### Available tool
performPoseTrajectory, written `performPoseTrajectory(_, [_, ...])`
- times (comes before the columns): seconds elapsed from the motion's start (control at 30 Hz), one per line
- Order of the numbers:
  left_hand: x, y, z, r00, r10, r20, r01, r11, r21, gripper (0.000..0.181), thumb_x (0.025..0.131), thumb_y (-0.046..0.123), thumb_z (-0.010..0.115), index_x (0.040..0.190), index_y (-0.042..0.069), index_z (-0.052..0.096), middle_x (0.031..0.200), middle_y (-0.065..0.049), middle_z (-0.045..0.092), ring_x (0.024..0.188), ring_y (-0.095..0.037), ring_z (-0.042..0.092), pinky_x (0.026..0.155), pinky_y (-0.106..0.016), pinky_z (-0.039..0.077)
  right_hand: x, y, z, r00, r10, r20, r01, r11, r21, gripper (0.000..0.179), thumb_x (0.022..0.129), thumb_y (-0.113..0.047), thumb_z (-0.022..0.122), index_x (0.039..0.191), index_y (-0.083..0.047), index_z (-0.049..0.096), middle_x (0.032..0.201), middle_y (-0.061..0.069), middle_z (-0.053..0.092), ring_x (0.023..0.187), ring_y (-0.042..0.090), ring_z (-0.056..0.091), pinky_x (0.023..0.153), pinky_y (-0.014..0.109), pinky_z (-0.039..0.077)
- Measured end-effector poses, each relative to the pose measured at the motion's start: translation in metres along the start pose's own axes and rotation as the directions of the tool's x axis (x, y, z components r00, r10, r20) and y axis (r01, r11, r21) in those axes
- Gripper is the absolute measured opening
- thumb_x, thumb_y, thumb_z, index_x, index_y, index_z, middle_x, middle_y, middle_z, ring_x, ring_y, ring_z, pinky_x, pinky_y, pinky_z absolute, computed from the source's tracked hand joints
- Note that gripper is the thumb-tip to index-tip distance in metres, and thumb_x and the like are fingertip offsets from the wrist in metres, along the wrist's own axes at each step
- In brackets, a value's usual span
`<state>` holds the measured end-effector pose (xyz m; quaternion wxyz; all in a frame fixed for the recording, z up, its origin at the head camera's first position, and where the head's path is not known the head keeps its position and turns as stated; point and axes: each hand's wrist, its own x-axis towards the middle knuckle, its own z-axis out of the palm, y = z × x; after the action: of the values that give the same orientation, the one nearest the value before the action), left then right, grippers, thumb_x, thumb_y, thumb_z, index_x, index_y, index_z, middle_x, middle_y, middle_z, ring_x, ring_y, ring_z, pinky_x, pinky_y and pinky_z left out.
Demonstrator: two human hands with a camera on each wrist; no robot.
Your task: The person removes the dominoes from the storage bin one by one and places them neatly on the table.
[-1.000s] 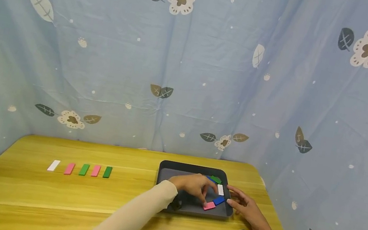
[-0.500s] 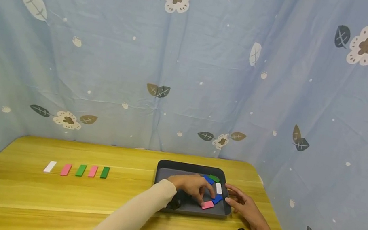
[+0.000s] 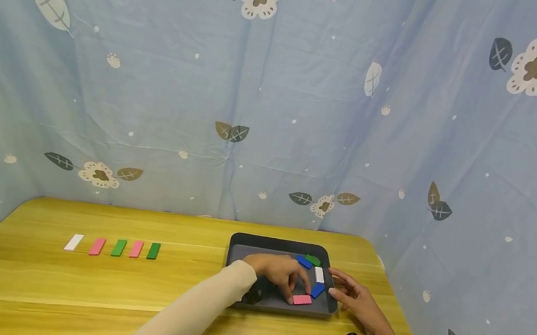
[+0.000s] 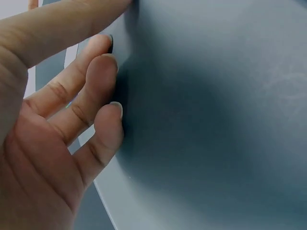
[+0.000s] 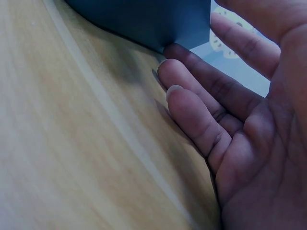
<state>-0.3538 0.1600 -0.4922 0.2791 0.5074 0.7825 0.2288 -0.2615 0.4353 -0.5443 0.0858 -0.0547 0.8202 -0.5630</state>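
In the head view, my left hand [image 3: 278, 270] reaches into a dark grey tray [image 3: 282, 245]. Its thumb and index finger pinch a pink tile [image 3: 302, 300] that lies flat on the tray floor. Up the tray's right side run a blue tile [image 3: 317, 290], a white tile [image 3: 319, 274], a second blue tile [image 3: 304, 262] and a green tile [image 3: 314, 260]. The left wrist view has the left hand's lower fingers [image 4: 108, 129] loosely bent over the tray floor; the pink tile is hidden there. My right hand [image 3: 364, 305] rests, fingers relaxed, against the tray's right wall [image 5: 158, 21].
On the left of the wooden table [image 3: 64, 287] lies a spaced row: a white tile [image 3: 74, 242], a pink tile [image 3: 97, 247], a light green tile [image 3: 118, 247], another pink tile [image 3: 136, 249] and a dark green tile [image 3: 153, 251]. A patterned curtain [image 3: 280, 103] hangs behind.
The pink tile in the tray has turned to lie more level and shifted slightly left, with the left thumb and index finger at it. The right hand stays at the tray wall.
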Motion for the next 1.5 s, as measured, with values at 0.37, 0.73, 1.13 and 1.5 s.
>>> performPoseTrajectory(0.37, [-0.004, 0.004, -0.001, 0.998, -0.002, 0.069, -0.003, 0.997, 0.079, 0.048, 0.089, 0.015, 0.083, 0.134, 0.024, 0.071, 0.087, 0.006, 0.066, 0.074, -0.005, 0.057, 0.063, -0.018, 0.046, 0.001, -0.002, 0.004, 1.000, 0.002, 0.001, -0.002, 1.000, 0.004, 0.057, 0.101, -0.032, 0.069, 0.154, -0.029, 0.049, 0.146, 0.012, 0.053, 0.119, 0.031, 0.057, 0.077, 0.039, 0.052])
performPoseTrajectory(0.73, [-0.011, -0.003, -0.001, 0.998, -0.026, -0.052, 0.030, 0.997, 0.077, 0.039, 0.083, 0.022, 0.089, 0.118, 0.019, 0.072, 0.082, 0.007, 0.063, 0.071, -0.004, 0.058, 0.064, -0.018, 0.047, 0.003, -0.004, 0.007, 1.000, 0.000, 0.001, 0.000, 1.000, 0.016, 0.057, 0.100, -0.032, 0.070, 0.154, -0.029, 0.049, 0.148, 0.012, 0.052, 0.118, 0.032, 0.056, 0.076, 0.038, 0.052])
performPoseTrajectory(1.13, [-0.026, -0.013, -0.014, 0.981, -0.021, -0.195, 0.029, 0.999, 0.035, 0.037, 0.085, 0.023, 0.088, 0.118, 0.016, 0.071, 0.077, 0.008, 0.064, 0.067, -0.005, 0.060, 0.065, -0.019, 0.049, 0.002, -0.001, 0.005, 1.000, 0.027, -0.015, -0.027, 1.000, -0.007, 0.057, 0.101, -0.035, 0.069, 0.153, -0.032, 0.049, 0.148, 0.013, 0.052, 0.120, 0.031, 0.057, 0.077, 0.040, 0.052])
performPoseTrajectory(1.5, [-0.060, -0.014, -0.027, 0.962, -0.030, -0.271, 0.021, 0.999, -0.038, 0.037, 0.088, 0.020, 0.085, 0.122, 0.014, 0.070, 0.081, 0.004, 0.064, 0.070, -0.008, 0.059, 0.066, -0.022, 0.049, 0.001, 0.003, 0.003, 1.000, 0.010, 0.014, -0.010, 1.000, 0.008, 0.057, 0.102, -0.033, 0.066, 0.156, -0.029, 0.046, 0.152, 0.014, 0.047, 0.123, 0.033, 0.055, 0.080, 0.041, 0.052])
